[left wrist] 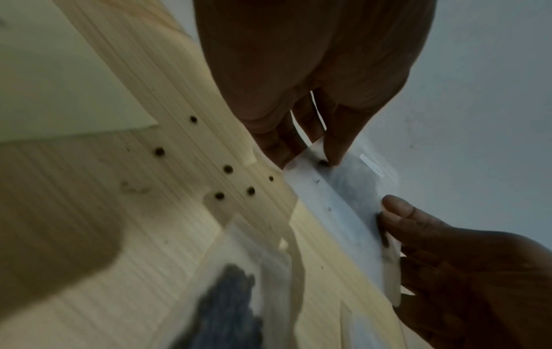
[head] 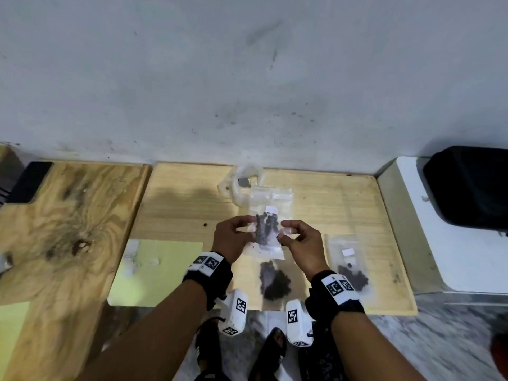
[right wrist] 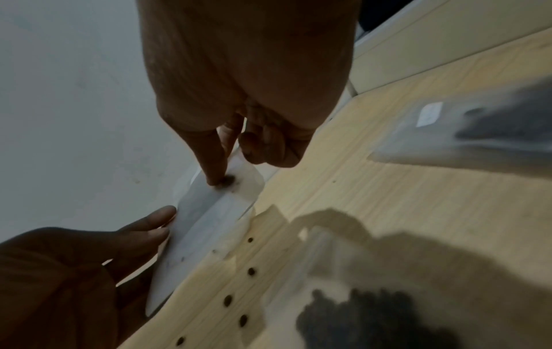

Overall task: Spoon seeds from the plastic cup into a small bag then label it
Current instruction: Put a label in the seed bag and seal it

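Overhead, the head view shows both hands raised above the pale wooden board [head: 343, 204], holding a small clear bag [head: 268, 229] of dark seeds [head: 265, 225] between them. The left hand [head: 232, 239] pinches the bag's left edge with curled fingers; the right hand [head: 301, 244] pinches its right edge likewise. A white label [head: 271, 209] sits on the bag above the seeds. Two further seed bags lie on the board: one [head: 273, 280] at its near edge below the held bag, one [head: 347, 264] toward its right side. A clear plastic cup [head: 243, 182] lies at the board's far edge; a yellow sheet [head: 162, 270] covers its near-left corner. The left wrist view shows loose seeds [left wrist: 227, 169] scattered on the board. The right wrist view shows the right fingertip [right wrist: 215, 179] pressed on the bag's film.
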The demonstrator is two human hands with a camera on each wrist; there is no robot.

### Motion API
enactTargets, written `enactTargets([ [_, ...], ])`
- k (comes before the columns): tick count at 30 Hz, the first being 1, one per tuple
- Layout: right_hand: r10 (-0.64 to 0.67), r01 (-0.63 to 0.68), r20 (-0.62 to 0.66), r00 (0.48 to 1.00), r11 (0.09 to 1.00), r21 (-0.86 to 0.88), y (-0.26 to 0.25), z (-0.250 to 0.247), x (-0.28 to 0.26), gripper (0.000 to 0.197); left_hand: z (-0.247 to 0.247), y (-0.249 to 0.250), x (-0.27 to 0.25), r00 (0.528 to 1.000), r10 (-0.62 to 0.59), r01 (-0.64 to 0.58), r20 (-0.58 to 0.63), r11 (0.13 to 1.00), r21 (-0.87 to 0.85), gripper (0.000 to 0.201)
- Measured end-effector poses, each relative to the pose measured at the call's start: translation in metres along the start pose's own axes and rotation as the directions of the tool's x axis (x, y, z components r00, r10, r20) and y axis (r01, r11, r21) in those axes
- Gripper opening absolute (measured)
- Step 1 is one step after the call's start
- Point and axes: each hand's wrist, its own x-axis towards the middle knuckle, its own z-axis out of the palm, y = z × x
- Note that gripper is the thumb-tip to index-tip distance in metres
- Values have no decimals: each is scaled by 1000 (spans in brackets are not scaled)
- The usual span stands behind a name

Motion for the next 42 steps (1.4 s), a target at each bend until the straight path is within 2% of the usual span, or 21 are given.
enactTargets([
  [5, 127, -134, -90, 988, 988, -73, 38, -67, -8, 26, 70, -22, -7, 982, -78, 53, 171, 987, 149, 32],
  [8, 206, -233, -155, 966, 956, -181, 63, -110, -12, 25, 121, -40, -12, 922, -227, 166, 313, 964, 208, 35],
  [14, 273, -341, -251, 929, 894, -290, 92, -160, -20, 35, 193, -57, -28, 815, -388, 277, 430, 913, 300, 48],
  [17, 292, -359, -237, 927, 874, -328, 103, -168, -23, 38, 205, -61, -33, 807, -419, 299, 417, 898, 323, 45],
  [19, 285, -353, -233, 930, 867, -351, 107, -169, -25, 38, 204, -62, -35, 808, -421, 309, 412, 898, 314, 42],
  [21, 223, -313, -250, 942, 854, -416, 106, -166, -28, 39, 197, -61, -35, 820, -405, 302, 405, 907, 294, 37],
  [25, 65, -208, -297, 953, 852, -481, 91, -143, -33, 24, 166, -58, -35, 919, -268, 212, 290, 954, 211, 20],
  [28, -13, -66, -172, 985, 890, -450, 85, -109, -38, 19, 127, -62, -35, 973, -200, 180, 117, 971, 160, 14],
  [30, -6, -1, -15, 1000, 910, -414, 88, -86, -40, 24, 102, -69, -33, 973, -232, 226, 21, 961, 158, 15],
  [34, 150, -60, 179, 972, 901, -430, 92, -43, -46, 37, 58, -74, -37, 963, -227, 255, -145, 944, 211, 16],
  [39, 198, -73, 205, 959, 866, -496, 98, -9, -50, 42, 40, -81, -40, 943, -328, 330, -55, 906, 265, 30],
  [42, 214, -113, 186, 959, 890, -441, 113, -1, -44, 41, 40, -83, -39, 935, -352, 351, -27, 918, 183, 26],
])
